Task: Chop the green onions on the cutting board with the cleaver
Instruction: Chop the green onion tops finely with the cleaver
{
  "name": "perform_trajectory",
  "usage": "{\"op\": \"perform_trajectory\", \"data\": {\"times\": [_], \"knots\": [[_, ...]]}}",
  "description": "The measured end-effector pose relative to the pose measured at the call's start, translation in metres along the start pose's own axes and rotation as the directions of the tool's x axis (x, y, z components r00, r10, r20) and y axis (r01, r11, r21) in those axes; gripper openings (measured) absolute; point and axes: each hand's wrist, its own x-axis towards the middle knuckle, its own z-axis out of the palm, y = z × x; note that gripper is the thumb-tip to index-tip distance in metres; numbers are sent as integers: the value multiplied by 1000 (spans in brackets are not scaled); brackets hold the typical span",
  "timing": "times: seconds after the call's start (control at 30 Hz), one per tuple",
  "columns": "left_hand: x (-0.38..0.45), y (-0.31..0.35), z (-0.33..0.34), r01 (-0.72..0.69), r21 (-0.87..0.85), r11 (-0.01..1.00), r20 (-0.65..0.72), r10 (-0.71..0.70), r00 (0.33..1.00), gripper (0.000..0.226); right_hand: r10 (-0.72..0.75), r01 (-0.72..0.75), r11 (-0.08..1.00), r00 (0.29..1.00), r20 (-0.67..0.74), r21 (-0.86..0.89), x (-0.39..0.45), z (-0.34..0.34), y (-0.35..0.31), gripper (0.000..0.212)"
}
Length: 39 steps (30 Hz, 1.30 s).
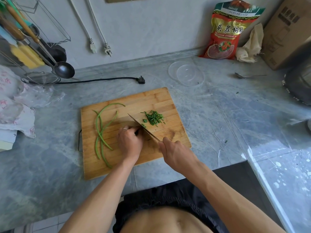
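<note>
Head view | centre frame | left hand (129, 140) pinches limp, light green onions (143, 125) | right hand (175, 153) grips cleaver (143, 127) handle | hold stalks near cut end

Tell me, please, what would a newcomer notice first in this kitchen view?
Probably the wooden cutting board at the centre of the grey counter, where the right hand holds the cleaver beside the left hand. A pile of chopped green onions lies right of the blade, whole stalks left. A red-and-gold bag leans against the far wall.
</note>
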Motion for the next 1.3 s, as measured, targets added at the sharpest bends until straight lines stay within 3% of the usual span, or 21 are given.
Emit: {"op": "perform_trajectory", "data": {"times": [0.37, 0.6, 1.03, 1.2, 1.3], "knots": [[-3, 2, 1, 44, 11, 999, 27, -45, 999, 14, 32, -32, 999, 999, 16, 34, 0, 2, 0, 33], [-3, 1, -1, 77, 5, 997, 67, -77, 995, 11, -26, 25, 999, 1000, 16, 42, 24, 10, -15, 33], [-8, -1, -2, -7, 15, 1000, 19, 7, 1000, 8, 74, -73, 990, 997, -5, 124, 28, -7, 1, 38], [-12, -9, -2, -137, 99, 986, 12, 137, 991, 12, 101, -99, 976, 995, 2, 192, 18, -16, 3, 41], [-9, -10, -3, -72, 17, 997, 18, 72, 997, 18, 97, -94, 970, 995, 1, 225, 8, -17, 3, 43]]}}
